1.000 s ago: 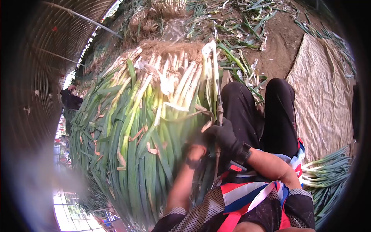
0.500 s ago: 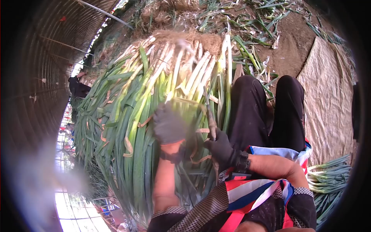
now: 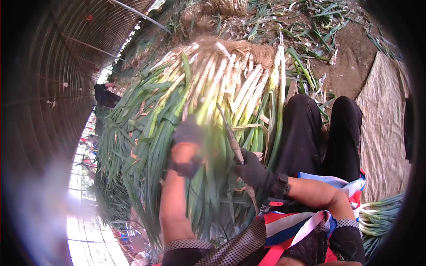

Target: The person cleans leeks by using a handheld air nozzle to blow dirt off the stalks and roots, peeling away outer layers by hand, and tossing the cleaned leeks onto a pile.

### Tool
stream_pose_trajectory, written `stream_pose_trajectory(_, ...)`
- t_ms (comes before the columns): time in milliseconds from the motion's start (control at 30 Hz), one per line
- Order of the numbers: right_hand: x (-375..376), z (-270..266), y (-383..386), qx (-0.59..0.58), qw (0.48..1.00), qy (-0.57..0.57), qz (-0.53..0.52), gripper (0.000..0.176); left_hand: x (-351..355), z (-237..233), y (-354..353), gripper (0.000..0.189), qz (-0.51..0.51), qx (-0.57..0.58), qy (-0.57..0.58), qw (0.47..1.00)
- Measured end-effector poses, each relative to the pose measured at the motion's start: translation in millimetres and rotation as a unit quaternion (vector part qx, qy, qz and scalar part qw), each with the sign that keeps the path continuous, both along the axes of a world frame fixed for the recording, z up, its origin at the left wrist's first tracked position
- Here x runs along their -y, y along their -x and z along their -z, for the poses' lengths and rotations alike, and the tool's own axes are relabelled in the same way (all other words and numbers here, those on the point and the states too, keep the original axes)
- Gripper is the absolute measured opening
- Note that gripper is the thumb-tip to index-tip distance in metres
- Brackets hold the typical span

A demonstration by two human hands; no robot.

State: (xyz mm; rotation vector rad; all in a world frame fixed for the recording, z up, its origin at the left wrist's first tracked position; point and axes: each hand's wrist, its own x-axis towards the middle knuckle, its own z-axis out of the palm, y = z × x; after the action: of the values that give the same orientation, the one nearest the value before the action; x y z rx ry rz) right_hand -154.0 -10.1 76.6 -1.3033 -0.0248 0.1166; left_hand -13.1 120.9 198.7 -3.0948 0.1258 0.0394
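Observation:
A broad pile of leeks (image 3: 133, 128) lies with white stems and hairy roots away from me and green leaves towards me. My left hand (image 3: 187, 135), dark-gloved and smeared by motion, is over the leaves left of the pile's middle; its fingers cannot be made out. My right hand (image 3: 252, 170), also gloved and with a black watch at the wrist, is closed round a slender, worn stick-like tool (image 3: 232, 142). The tool's thin end points up and left over the stems. Some green leaves between my hands are blurred.
My dark-trousered knees (image 3: 301, 124) are right of the pile, beside a tan woven sheet (image 3: 385, 119). Another leek bundle (image 3: 377, 217) lies lower right. Loose leaves and roots litter the soil beyond. At the far left is a person in dark clothes (image 3: 105, 96), near a ribbed cover (image 3: 44, 84).
The whole view has shifted, so the pile and knees appear farther right. My left hand has moved left over the leeks. The tool in my right hand now leans more to the left.

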Motion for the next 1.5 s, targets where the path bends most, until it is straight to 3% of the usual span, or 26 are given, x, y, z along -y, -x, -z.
stream_pose_trajectory(133, 2, -3, 17, -0.060, 0.998, -0.002, -0.027, 0.024, 5, 55, 11, 0.036, 0.092, 0.073, -0.041, 0.992)
stream_pose_trajectory(200, 9, -15, 26, -0.097, 0.995, -0.030, 0.005, 0.025, 7, 60, 16, 0.035, 0.125, 0.060, -0.020, 0.990)
stream_pose_trajectory(333, -2, -4, 48, -0.029, 0.999, 0.027, 0.000, 0.025, 8, 46, 40, 0.035, 0.251, 0.112, 0.002, 0.962)
stream_pose_trajectory(433, -1, -1, 33, -0.108, 0.992, -0.060, -0.008, 0.029, -5, 60, 52, 0.036, 0.201, 0.115, 0.037, 0.972)
stream_pose_trajectory(533, 7, -5, 33, -0.123, 0.992, -0.034, -0.007, 0.034, -2, 66, 67, 0.031, 0.106, 0.084, 0.058, 0.989)
stream_pose_trajectory(633, -3, -7, 58, -0.066, 0.997, 0.041, -0.031, 0.036, -38, 71, 34, 0.023, 0.236, 0.112, -0.031, 0.965)
stream_pose_trajectory(667, -8, 2, 61, -0.049, 0.996, 0.053, -0.057, 0.036, -22, 49, 34, 0.022, 0.199, 0.114, 0.009, 0.973)
stream_pose_trajectory(700, -7, -2, 60, -0.051, 0.995, 0.062, -0.067, 0.036, -12, 36, 34, 0.023, 0.176, 0.139, -0.045, 0.973)
stream_pose_trajectory(767, -4, -13, 55, -0.051, 0.992, 0.080, -0.084, 0.035, -28, 58, 1, 0.024, 0.090, 0.136, 0.056, 0.985)
stream_pose_trajectory(867, -21, 1, 46, -0.113, 0.992, -0.043, -0.029, 0.034, -15, 61, 4, 0.020, 0.057, 0.159, 0.070, 0.983)
stream_pose_trajectory(967, -16, 13, 8, 0.015, 0.999, 0.041, 0.023, 0.032, 16, 52, 45, 0.017, 0.082, 0.205, -0.024, 0.975)
stream_pose_trajectory(1067, -1, 17, -37, 0.036, 0.999, 0.026, 0.018, 0.023, 31, 32, 61, 0.021, 0.159, 0.266, -0.230, 0.923)
stream_pose_trajectory(1167, 12, 2, -76, -0.025, 0.998, 0.047, 0.025, 0.023, 13, 47, 55, 0.025, 0.143, 0.119, -0.242, 0.952)
stream_pose_trajectory(1200, 14, -1, -88, -0.056, 0.997, 0.053, 0.030, 0.024, 12, 47, 57, 0.025, 0.129, 0.123, -0.242, 0.954)
stream_pose_trajectory(1333, 18, -4, -139, 0.022, 0.995, 0.074, 0.056, 0.017, 12, 40, 52, 0.027, 0.096, 0.128, -0.233, 0.959)
stream_pose_trajectory(1467, 21, -2, -191, 0.183, 0.959, 0.211, 0.054, 0.013, 3, 45, 37, 0.033, 0.128, 0.101, -0.198, 0.966)
stream_pose_trajectory(1500, 24, -7, -198, 0.225, 0.939, 0.253, 0.059, 0.012, 4, 49, 37, 0.033, 0.159, 0.165, -0.278, 0.933)
